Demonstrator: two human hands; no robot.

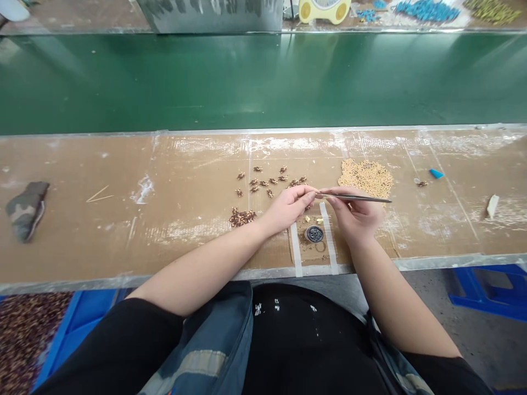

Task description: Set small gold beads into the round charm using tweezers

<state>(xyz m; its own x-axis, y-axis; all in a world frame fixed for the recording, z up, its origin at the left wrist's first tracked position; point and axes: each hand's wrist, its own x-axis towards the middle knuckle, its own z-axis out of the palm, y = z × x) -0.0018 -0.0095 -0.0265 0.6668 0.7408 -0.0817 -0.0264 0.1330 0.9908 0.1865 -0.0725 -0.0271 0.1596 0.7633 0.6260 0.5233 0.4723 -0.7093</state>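
My right hand [358, 214] is closed around a pair of dark tweezers [370, 198], their tip pointing left. The tip meets the fingertips of my left hand [288, 206], which are pinched together; what they hold is too small to make out. Just below the hands sits a small round cup [315, 234] with dark, shiny contents. Little brown-and-cream pieces [255, 184] are spread out beyond my left hand, and a denser heap of similar pieces [242, 217] lies beside my left wrist. Behind my right hand is a pile of tiny tan pieces [364, 176].
Two pale tape strips [329, 241] flank the cup. A blue wedge [436, 173] and a white scrap [492, 206] lie right; thin sticks [99, 195] and a camouflage cloth piece [28, 211] left. A green belt [185, 82] runs behind the table. A blue stool [489, 293] stands lower right.
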